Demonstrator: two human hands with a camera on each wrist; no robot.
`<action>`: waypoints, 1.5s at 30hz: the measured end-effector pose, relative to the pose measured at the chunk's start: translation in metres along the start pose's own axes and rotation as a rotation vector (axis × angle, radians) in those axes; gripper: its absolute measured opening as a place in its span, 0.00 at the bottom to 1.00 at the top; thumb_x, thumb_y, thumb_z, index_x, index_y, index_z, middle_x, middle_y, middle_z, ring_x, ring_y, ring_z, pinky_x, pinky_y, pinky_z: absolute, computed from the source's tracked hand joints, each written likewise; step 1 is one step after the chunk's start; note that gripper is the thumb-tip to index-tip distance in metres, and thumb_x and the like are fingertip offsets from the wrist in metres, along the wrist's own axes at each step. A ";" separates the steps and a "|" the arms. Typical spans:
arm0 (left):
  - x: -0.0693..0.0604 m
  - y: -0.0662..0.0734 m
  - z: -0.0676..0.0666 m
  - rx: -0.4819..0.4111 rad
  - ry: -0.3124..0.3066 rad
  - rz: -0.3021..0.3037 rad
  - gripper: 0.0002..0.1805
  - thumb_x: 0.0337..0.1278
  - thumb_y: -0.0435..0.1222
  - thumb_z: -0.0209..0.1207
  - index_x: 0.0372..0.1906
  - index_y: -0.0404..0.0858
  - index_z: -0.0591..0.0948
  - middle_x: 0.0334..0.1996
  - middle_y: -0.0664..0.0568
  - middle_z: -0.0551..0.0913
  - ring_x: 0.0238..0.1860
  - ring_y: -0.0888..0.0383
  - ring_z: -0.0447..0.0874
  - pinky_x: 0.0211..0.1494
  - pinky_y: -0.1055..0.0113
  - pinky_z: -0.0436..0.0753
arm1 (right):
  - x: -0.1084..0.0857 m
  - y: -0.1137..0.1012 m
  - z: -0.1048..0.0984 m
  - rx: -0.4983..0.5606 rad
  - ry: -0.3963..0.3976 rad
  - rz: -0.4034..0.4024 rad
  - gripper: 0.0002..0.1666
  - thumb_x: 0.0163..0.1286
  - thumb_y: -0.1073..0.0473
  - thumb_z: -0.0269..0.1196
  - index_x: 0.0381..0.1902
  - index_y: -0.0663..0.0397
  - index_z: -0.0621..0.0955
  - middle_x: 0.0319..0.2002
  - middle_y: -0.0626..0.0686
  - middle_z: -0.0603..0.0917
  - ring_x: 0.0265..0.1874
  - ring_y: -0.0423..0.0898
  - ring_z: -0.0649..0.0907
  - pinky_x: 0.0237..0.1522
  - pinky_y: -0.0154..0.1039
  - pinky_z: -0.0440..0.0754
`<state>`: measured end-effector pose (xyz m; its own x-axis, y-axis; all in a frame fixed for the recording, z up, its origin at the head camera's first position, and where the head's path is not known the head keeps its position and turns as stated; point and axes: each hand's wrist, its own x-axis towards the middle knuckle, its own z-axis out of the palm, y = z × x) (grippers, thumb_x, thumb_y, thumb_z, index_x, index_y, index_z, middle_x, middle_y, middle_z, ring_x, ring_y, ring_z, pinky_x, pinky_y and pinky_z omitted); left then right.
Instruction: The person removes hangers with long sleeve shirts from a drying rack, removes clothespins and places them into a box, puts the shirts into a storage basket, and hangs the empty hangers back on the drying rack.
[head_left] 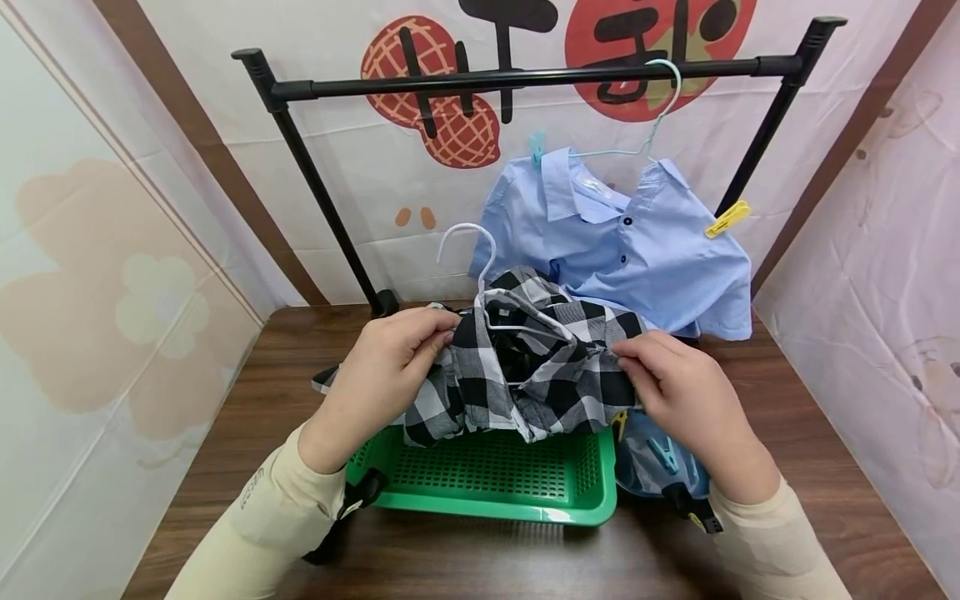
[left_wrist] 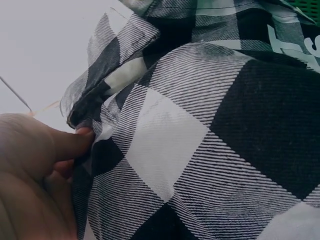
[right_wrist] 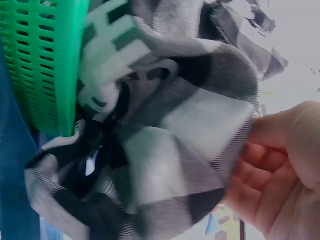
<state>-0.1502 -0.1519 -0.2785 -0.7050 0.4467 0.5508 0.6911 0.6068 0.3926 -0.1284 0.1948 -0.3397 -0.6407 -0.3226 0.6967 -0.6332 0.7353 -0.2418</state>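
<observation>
At the left, we saw the left hand [head_left: 382,371] reaching in from a cream sleeve [head_left: 273,508], the forearm slanting up and to the right. Its thumb and forefinger pinched one shoulder of the black-and-white checked shirt [head_left: 551,404]; in the left wrist view we found the thumb pressed to the fabric's edge. The shirt was held up between the two hands, above the rear of a green basket [head_left: 495,507], with a white hanger [head_left: 480,298] in its neck, hook upward. Behind it and to the right, we saw a light blue shirt [head_left: 652,258] hanging from a black rack [head_left: 480,81]. Farther right, the right hand [head_left: 686,387] mirrored the left, its forearm slanting up and leftward, thumb and fingers gripping the opposite shoulder. We noted its fingers bent inward in the right wrist view, where the cloth was blurred. The hands were well apart.
</observation>
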 end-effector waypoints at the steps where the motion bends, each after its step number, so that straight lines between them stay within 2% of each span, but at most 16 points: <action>1: 0.000 0.000 0.000 -0.002 0.000 -0.003 0.09 0.71 0.31 0.60 0.50 0.40 0.87 0.47 0.53 0.88 0.40 0.62 0.83 0.43 0.62 0.83 | 0.000 -0.001 -0.001 0.001 -0.021 0.014 0.16 0.64 0.70 0.71 0.48 0.52 0.87 0.42 0.46 0.88 0.36 0.40 0.84 0.40 0.31 0.77; 4: -0.001 -0.001 -0.003 -0.005 0.008 -0.017 0.10 0.71 0.31 0.61 0.51 0.41 0.87 0.47 0.53 0.88 0.40 0.62 0.82 0.43 0.62 0.82 | 0.001 -0.003 -0.003 -0.004 -0.045 0.027 0.18 0.64 0.68 0.71 0.51 0.50 0.87 0.45 0.46 0.88 0.36 0.38 0.83 0.39 0.30 0.76; 9: -0.003 -0.004 -0.005 -0.007 0.033 -0.030 0.10 0.71 0.30 0.61 0.51 0.41 0.87 0.47 0.53 0.88 0.41 0.62 0.83 0.44 0.62 0.82 | 0.003 -0.009 -0.003 -0.004 -0.028 0.008 0.21 0.65 0.64 0.72 0.56 0.49 0.85 0.48 0.47 0.88 0.37 0.39 0.83 0.37 0.34 0.77; 17: -0.006 -0.007 -0.004 -0.022 0.052 -0.030 0.10 0.69 0.29 0.62 0.50 0.41 0.88 0.46 0.53 0.88 0.42 0.62 0.84 0.46 0.62 0.83 | 0.004 -0.012 -0.003 -0.015 -0.021 0.004 0.17 0.69 0.60 0.70 0.55 0.48 0.86 0.47 0.46 0.88 0.39 0.38 0.84 0.38 0.35 0.78; 22: -0.008 -0.007 -0.001 -0.043 0.040 -0.035 0.11 0.69 0.29 0.62 0.51 0.41 0.88 0.48 0.53 0.88 0.45 0.62 0.85 0.47 0.61 0.84 | 0.004 -0.015 0.002 -0.014 0.058 -0.071 0.18 0.69 0.59 0.69 0.56 0.50 0.86 0.46 0.48 0.88 0.39 0.41 0.86 0.38 0.40 0.83; 26: -0.008 -0.005 0.003 -0.042 0.009 -0.016 0.10 0.70 0.30 0.62 0.50 0.41 0.88 0.46 0.54 0.88 0.41 0.63 0.84 0.44 0.64 0.83 | 0.005 -0.022 0.008 -0.009 0.120 -0.153 0.17 0.75 0.55 0.64 0.58 0.53 0.85 0.46 0.49 0.88 0.40 0.44 0.87 0.38 0.43 0.85; 30: -0.007 -0.002 0.006 -0.024 -0.005 0.015 0.09 0.70 0.30 0.61 0.48 0.42 0.88 0.42 0.56 0.88 0.36 0.64 0.80 0.39 0.66 0.79 | 0.004 -0.027 0.010 -0.030 0.140 -0.198 0.17 0.77 0.53 0.62 0.56 0.55 0.86 0.44 0.51 0.88 0.39 0.46 0.88 0.36 0.43 0.86; 34: -0.006 0.000 0.006 -0.024 -0.014 0.015 0.09 0.70 0.30 0.62 0.47 0.42 0.88 0.40 0.57 0.88 0.35 0.65 0.79 0.38 0.67 0.78 | 0.003 -0.026 0.010 -0.050 0.140 -0.197 0.15 0.76 0.54 0.64 0.53 0.55 0.87 0.42 0.51 0.89 0.37 0.46 0.89 0.35 0.44 0.86; 41: -0.007 0.001 0.004 -0.042 -0.012 0.012 0.09 0.69 0.30 0.63 0.49 0.42 0.88 0.45 0.56 0.89 0.39 0.65 0.82 0.41 0.67 0.81 | 0.004 -0.016 0.002 -0.024 0.125 -0.185 0.12 0.69 0.59 0.70 0.49 0.54 0.88 0.39 0.48 0.89 0.33 0.42 0.89 0.36 0.42 0.86; 45: -0.006 0.001 0.003 -0.051 -0.005 0.020 0.09 0.69 0.30 0.63 0.48 0.41 0.88 0.44 0.55 0.89 0.38 0.65 0.82 0.41 0.68 0.81 | 0.003 -0.010 -0.004 -0.014 0.100 -0.175 0.10 0.73 0.56 0.67 0.48 0.52 0.88 0.39 0.46 0.89 0.32 0.39 0.87 0.33 0.39 0.84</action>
<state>-0.1457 -0.1525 -0.2838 -0.6917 0.4613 0.5556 0.7122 0.5631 0.4191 -0.1227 0.1889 -0.3330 -0.4745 -0.3858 0.7912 -0.7247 0.6815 -0.1023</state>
